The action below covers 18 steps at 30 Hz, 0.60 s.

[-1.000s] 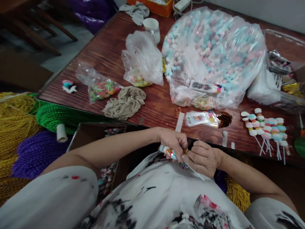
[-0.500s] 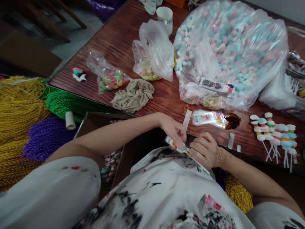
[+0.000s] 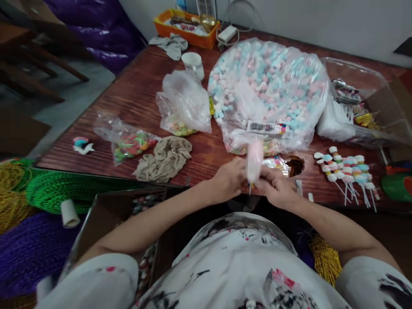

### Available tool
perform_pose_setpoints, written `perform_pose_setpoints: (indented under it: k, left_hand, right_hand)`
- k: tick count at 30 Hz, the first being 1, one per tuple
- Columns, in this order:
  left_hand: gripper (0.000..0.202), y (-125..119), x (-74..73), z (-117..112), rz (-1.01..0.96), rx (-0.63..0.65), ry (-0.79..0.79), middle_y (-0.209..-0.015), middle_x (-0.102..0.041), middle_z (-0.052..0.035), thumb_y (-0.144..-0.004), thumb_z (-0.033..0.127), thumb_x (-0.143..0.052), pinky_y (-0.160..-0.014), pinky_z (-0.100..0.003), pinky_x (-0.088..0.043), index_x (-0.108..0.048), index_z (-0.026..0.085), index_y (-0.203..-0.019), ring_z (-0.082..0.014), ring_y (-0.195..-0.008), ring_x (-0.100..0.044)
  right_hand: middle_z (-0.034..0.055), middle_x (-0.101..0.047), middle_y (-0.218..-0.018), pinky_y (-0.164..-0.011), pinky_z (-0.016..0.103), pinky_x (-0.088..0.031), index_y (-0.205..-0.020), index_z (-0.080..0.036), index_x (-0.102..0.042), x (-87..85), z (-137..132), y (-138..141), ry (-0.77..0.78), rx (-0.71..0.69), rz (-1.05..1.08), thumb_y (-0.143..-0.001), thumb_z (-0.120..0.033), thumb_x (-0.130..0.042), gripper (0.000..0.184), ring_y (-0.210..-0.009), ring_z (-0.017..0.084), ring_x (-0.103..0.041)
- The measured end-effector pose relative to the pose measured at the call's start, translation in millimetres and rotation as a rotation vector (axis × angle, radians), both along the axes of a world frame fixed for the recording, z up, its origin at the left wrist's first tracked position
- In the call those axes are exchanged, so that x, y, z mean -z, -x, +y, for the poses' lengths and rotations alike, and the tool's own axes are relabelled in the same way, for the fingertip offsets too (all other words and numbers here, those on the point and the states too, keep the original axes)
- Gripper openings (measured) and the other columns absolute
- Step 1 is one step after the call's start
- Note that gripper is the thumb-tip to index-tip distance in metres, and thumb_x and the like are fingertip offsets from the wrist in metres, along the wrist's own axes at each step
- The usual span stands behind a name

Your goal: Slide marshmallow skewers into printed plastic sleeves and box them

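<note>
Both forearms extend forward and angle inward, elbows bent and held wide. The left hand (image 3: 229, 180) and the right hand (image 3: 277, 189) meet at the body's midline, knuckles up and fingers curled in a tight pinch, their fingertips almost touching.

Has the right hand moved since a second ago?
Yes. The right hand, holding the wrapped candy stick, has come up from the lap to the table's near edge, beside the gold-tied packet.

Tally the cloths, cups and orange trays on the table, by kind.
Cloths: 2 (beige cloth, grey cloth)
Cups: 1 (white cup)
Trays: 1 (orange tray)
Total: 4
</note>
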<state>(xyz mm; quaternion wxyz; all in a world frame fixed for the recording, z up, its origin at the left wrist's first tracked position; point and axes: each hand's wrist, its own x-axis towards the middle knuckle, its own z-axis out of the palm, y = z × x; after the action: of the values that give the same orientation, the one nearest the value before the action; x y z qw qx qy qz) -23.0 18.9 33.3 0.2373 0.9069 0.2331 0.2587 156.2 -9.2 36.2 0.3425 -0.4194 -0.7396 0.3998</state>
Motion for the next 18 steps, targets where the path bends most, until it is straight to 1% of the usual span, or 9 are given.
perform_pose_setpoints:
  k: [2,4,7,9,10,11,13,16,18]
  left_hand:
    - [0.028,4.7,4.4,13.5,-0.237,-0.098,0.067,-0.115,-0.066,-0.0119,-0.094,0.020,-0.046,-0.095,-0.039,-0.049,-0.062,0.018,-0.117,-0.0214,-0.109,-0.060]
    - [0.034,8.8,4.1,15.6,-0.375,-0.163,0.065,-0.132,-0.059,-0.0110,-0.093,0.024,-0.053,-0.106,-0.043,-0.041,-0.057,0.023,-0.126,-0.0231,-0.125,-0.052]
    - [0.056,9.5,9.8,2.9,-0.425,-0.243,0.169,-0.146,-0.046,-0.0138,-0.089,0.035,-0.061,-0.108,-0.046,-0.039,-0.044,0.024,-0.142,-0.0278,-0.136,-0.041]
    - [0.057,8.5,17.0,-7.4,-0.390,-0.157,0.326,-0.140,-0.051,-0.0162,-0.093,0.036,-0.056,-0.102,-0.041,-0.045,-0.038,0.020,-0.145,-0.0259,-0.128,-0.050]
    - [0.050,8.5,19.8,-11.4,-0.361,-0.105,0.367,-0.133,-0.057,-0.0159,-0.094,0.034,-0.053,-0.098,-0.038,-0.048,-0.044,0.018,-0.141,-0.0238,-0.120,-0.056]
    - [0.042,9.2,21.6,-14.4,-0.326,-0.077,0.368,-0.123,-0.062,-0.0149,-0.095,0.031,-0.052,-0.094,-0.035,-0.050,-0.051,0.015,-0.134,-0.0217,-0.112,-0.061]
    - [0.028,13.3,22.4,-17.6,-0.252,-0.123,0.255,-0.105,-0.068,-0.0125,-0.094,0.026,-0.052,-0.087,-0.031,-0.052,-0.062,0.012,-0.116,-0.0188,-0.097,-0.065]
    - [0.020,27.2,23.8,-21.3,-0.099,-0.243,-0.085,-0.093,-0.069,-0.0114,-0.091,0.017,-0.052,-0.078,-0.031,-0.054,-0.066,0.013,-0.104,-0.0185,-0.086,-0.064]
    - [0.023,41.0,29.2,-29.4,0.001,-0.251,-0.319,-0.090,-0.070,-0.0108,-0.087,0.010,-0.051,-0.075,-0.033,-0.054,-0.066,0.016,-0.103,-0.0191,-0.082,-0.064]
  right_hand:
    - [-0.0051,-0.048,-0.059,-0.054,0.023,-0.035,-0.070,-0.019,-0.050,8.1,-5.9,4.3,0.119,-0.055,0.062,-0.083,-0.013,-0.046,0.014,-0.054,0.009,-0.042]
    - [-0.0046,-0.049,-0.060,-0.055,0.023,-0.036,-0.072,-0.019,-0.051,17.0,-5.8,5.4,0.095,-0.007,0.063,-0.082,-0.012,-0.046,0.013,-0.056,0.010,-0.044]
    - [-0.0027,-0.050,-0.064,-0.060,0.025,-0.038,-0.073,-0.019,-0.051,20.6,2.4,4.0,-0.191,0.211,0.023,-0.082,-0.012,-0.047,0.012,-0.061,0.012,-0.046]
    - [-0.0018,-0.050,-0.066,-0.062,0.026,-0.038,-0.072,-0.020,-0.050,18.0,5.9,5.0,-0.336,0.269,0.017,-0.083,-0.014,-0.049,0.013,-0.062,0.012,-0.045]
    - [-0.0018,-0.049,-0.065,-0.061,0.026,-0.037,-0.072,-0.020,-0.050,17.2,5.9,6.7,-0.349,0.270,0.046,-0.084,-0.015,-0.049,0.013,-0.062,0.012,-0.045]
    - [-0.0022,-0.049,-0.064,-0.061,0.026,-0.037,-0.072,-0.020,-0.050,17.4,5.0,9.1,-0.314,0.264,0.096,-0.084,-0.017,-0.049,0.013,-0.061,0.012,-0.045]
    - [-0.0034,-0.048,-0.062,-0.058,0.025,-0.036,-0.070,-0.019,-0.050,22.4,1.5,16.0,-0.124,0.254,0.233,-0.084,-0.020,-0.050,0.014,-0.059,0.011,-0.044]
    - [-0.0053,-0.047,-0.057,-0.053,0.023,-0.033,-0.067,-0.019,-0.051,39.0,-6.5,32.8,0.302,0.231,0.466,-0.076,-0.023,-0.055,0.010,-0.053,0.009,-0.041]
    - [-0.0078,-0.042,-0.050,-0.048,0.021,-0.027,-0.063,-0.019,-0.048,51.8,-15.2,48.8,0.623,0.190,0.584,-0.068,-0.022,-0.056,0.010,-0.047,0.007,-0.034]
